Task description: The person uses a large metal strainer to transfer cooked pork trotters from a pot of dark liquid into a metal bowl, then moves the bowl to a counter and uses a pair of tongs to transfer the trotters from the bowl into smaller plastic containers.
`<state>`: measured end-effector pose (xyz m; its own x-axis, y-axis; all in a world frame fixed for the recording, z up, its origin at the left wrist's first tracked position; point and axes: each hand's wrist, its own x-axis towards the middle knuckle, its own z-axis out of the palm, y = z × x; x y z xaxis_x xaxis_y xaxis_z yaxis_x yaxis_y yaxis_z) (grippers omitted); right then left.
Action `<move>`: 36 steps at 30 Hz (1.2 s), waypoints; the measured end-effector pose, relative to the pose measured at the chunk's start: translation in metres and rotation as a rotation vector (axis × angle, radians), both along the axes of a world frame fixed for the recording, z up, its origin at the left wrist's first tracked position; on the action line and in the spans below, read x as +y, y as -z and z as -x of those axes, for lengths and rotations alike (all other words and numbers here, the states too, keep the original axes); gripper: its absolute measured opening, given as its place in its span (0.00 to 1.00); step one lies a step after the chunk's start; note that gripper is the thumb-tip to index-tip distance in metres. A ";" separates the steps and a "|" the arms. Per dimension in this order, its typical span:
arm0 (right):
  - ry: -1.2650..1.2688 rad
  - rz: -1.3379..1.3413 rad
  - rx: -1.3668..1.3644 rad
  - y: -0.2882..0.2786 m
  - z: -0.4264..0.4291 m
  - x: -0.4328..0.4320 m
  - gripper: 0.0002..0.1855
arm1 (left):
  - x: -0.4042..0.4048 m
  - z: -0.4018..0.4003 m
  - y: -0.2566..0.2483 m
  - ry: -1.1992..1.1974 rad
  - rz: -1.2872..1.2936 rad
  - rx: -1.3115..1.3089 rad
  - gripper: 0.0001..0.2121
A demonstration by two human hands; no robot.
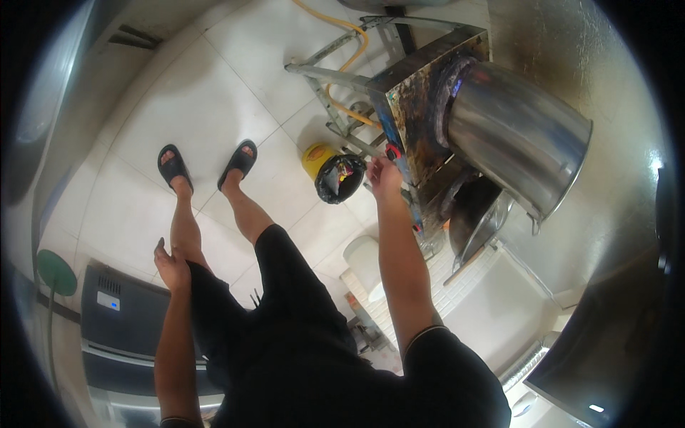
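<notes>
My right hand (pixel 384 177) reaches to the front of a gas stove (pixel 415 115), its fingers bent just beside a red-and-black control knob (pixel 393 152). Whether the fingertips touch the knob cannot be made out. On the stove's burner stands a tall stainless steel stockpot (pixel 519 134), with a bluish flame (pixel 456 87) showing at its base. My left hand (pixel 172 266) hangs free in front of my left leg, fingers apart and nothing in it.
A yellow bin (pixel 317 156) with a black liner and some wrappers inside stands below my right hand. An orange gas hose (pixel 356 56) runs to the stove frame. Beyond my right forearm sits a wok (pixel 473 219). A dark appliance (pixel 128 315) stands at lower left.
</notes>
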<state>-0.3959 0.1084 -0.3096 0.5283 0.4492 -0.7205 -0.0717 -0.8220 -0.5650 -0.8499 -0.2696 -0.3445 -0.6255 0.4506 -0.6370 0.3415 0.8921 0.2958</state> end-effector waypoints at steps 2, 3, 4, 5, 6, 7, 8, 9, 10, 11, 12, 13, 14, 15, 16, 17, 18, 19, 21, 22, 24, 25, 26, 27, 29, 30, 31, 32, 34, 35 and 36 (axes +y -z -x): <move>-0.023 0.042 -0.128 -0.009 0.014 0.002 0.06 | 0.023 -0.002 -0.003 0.079 0.078 0.021 0.20; -0.046 0.083 -0.250 -0.012 0.016 0.004 0.08 | 0.036 -0.001 -0.002 0.155 0.153 0.048 0.20; -0.038 0.076 -0.255 -0.014 0.017 0.005 0.08 | 0.039 0.001 -0.001 0.220 0.144 0.058 0.20; -0.023 0.017 -0.202 -0.017 0.019 0.006 0.10 | 0.044 0.001 0.000 0.228 0.136 0.056 0.20; -0.005 -0.045 -0.151 -0.018 0.015 0.005 0.12 | 0.051 0.001 -0.001 0.244 0.147 0.043 0.19; 0.008 -0.055 -0.156 -0.017 0.012 0.006 0.12 | 0.057 0.001 -0.001 0.261 0.159 0.032 0.19; 0.036 -0.069 -0.144 -0.017 0.008 0.007 0.12 | 0.062 0.000 0.002 0.260 0.165 0.021 0.18; 0.060 -0.081 -0.128 -0.016 0.011 0.008 0.13 | 0.061 -0.001 0.005 0.267 0.157 0.024 0.18; 0.044 -0.098 -0.139 -0.015 0.014 0.008 0.13 | 0.061 -0.001 0.009 0.286 0.160 0.029 0.18; 0.051 -0.107 -0.137 -0.014 0.018 0.006 0.13 | 0.061 0.000 0.012 0.304 0.162 0.035 0.18; 0.041 -0.112 -0.142 -0.014 0.018 0.004 0.13 | 0.068 0.000 0.007 0.311 0.163 0.031 0.17; 0.029 -0.117 -0.148 -0.014 0.018 0.003 0.13 | 0.070 0.002 0.008 0.318 0.155 0.031 0.17; 0.034 -0.124 -0.149 -0.013 0.018 0.002 0.13 | 0.070 0.002 0.011 0.340 0.180 0.030 0.17; 0.036 -0.119 -0.184 -0.013 0.019 0.001 0.14 | 0.070 0.003 0.011 0.361 0.209 0.029 0.17; 0.036 -0.113 -0.218 -0.011 0.019 0.001 0.15 | 0.071 0.005 0.012 0.364 0.206 0.030 0.17; 0.038 -0.115 -0.218 -0.009 0.020 0.002 0.15 | 0.073 0.006 0.013 0.367 0.231 0.028 0.17; 0.008 -0.095 -0.327 -0.006 0.019 0.001 0.16 | 0.074 0.008 0.013 0.373 0.256 0.024 0.17; -0.021 -0.075 -0.435 -0.004 0.018 0.001 0.17 | 0.076 0.008 0.012 0.376 0.254 0.024 0.17; -0.040 -0.063 -0.458 -0.002 0.018 0.004 0.18 | 0.078 0.008 0.009 0.393 0.136 0.104 0.15; -0.062 -0.051 -0.479 -0.001 0.021 0.005 0.19 | 0.079 0.009 0.009 0.395 0.138 0.107 0.15; -0.146 -0.024 -0.546 0.001 0.020 0.006 0.20 | 0.081 0.010 0.008 0.390 0.155 0.084 0.15; -0.232 0.001 -0.615 0.003 0.015 0.007 0.21 | 0.081 0.009 0.009 0.392 0.153 0.085 0.15; -0.230 0.000 -0.615 0.006 0.011 0.006 0.21 | 0.080 0.007 0.010 0.383 0.146 0.102 0.14; -0.293 0.004 -0.745 0.012 -0.006 0.001 0.22 | 0.082 0.005 0.011 0.381 0.131 0.112 0.14; -0.361 0.009 -0.863 0.017 -0.014 -0.002 0.23 | 0.083 0.006 0.012 0.432 0.138 0.112 0.13; -0.368 0.054 -0.881 0.018 -0.011 -0.002 0.24 | 0.083 0.007 0.012 0.480 0.151 0.115 0.13; -0.375 0.100 -0.899 0.018 -0.009 -0.001 0.26 | 0.084 0.007 0.012 0.479 0.152 0.119 0.13; -0.376 0.098 -0.895 0.018 -0.007 0.001 0.26 | 0.085 0.006 0.010 0.491 0.139 0.141 0.13; -0.435 0.106 -0.899 0.015 -0.004 0.003 0.28 | 0.084 0.006 0.010 0.504 0.125 0.162 0.12; -0.435 0.106 -0.898 0.015 -0.001 0.003 0.28 | 0.083 0.007 0.010 0.510 0.127 0.153 0.12; -0.434 0.145 -0.911 0.016 -0.005 0.004 0.28 | 0.083 0.007 0.011 0.517 0.125 0.140 0.12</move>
<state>-0.3911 0.1128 -0.3258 0.7157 0.6725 -0.1887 0.6560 -0.7399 -0.1488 -0.8569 -0.1863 -0.3555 -0.4251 0.6484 -0.6316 0.7733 0.6228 0.1188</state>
